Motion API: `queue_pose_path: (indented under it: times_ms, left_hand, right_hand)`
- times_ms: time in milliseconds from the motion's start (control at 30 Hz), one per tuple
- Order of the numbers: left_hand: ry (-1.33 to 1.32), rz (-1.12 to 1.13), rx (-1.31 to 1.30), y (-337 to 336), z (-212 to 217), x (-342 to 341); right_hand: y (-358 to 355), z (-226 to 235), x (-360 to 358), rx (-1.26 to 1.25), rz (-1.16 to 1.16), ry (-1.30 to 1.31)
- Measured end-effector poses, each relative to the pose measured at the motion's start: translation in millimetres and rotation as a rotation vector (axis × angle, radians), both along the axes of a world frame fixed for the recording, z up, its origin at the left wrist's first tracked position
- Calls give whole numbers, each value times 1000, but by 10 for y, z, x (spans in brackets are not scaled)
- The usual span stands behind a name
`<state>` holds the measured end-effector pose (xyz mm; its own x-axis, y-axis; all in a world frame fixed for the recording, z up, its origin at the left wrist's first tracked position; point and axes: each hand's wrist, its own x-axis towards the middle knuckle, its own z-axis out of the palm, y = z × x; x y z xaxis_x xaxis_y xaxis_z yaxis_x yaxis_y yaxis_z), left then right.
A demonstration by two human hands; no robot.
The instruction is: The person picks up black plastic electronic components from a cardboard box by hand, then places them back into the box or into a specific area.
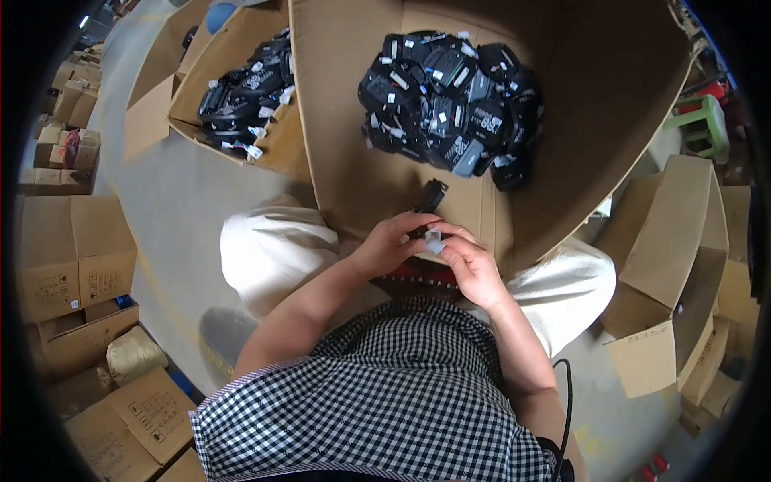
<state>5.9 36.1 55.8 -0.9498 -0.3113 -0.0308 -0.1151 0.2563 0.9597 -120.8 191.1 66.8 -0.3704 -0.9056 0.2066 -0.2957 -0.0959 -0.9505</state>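
Observation:
My left hand [393, 243] and my right hand [475, 269] meet over the near edge of a large open cardboard box, fingers bent and closed. A small white piece [434, 240], like a connector or tag, is pinched between their fingertips. Just beyond my left fingers is a narrow black part [432, 195]; whether it is joined to the white piece is hidden. Farther inside the large box [337, 112] lies a heap of black plastic devices [450, 104] with grey parts, white labels and short leads with white plugs.
To the left stands a smaller carton [189, 100] with similar black devices [245, 92]. An open empty-looking carton [662, 241] and a green stool [700, 128] are at the right. Stacked cartons [76, 249] line the left side. My knees flank the large box.

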Motion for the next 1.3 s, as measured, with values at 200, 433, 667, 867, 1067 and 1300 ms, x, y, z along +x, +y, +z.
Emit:
queue_pose_path:
  times_ms: [200,433,667,867,1067,1300]
  left_hand:
    - [-107,-82,68,-85,-87,117]
    - [-176,-196,104,-29,-197,256]
    - [-314,-291,149,45,-226,344]
    - [-348,-197,186,12,-237,295]
    - [-352,-236,158,-25,-267,257]
    - [-394,-198,178,-22,-210,231]
  right_hand:
    - [124,-58,39,327,-288,-507]
    - [114,-29,39,637,-8,-114]
    - [230,-251,105,825,37,-862]
    - [175,-294,179,705,-63,-659]
    - [136,-220,72,814,-58,-956]
    - [116,-161,94,815,-131,-1018]
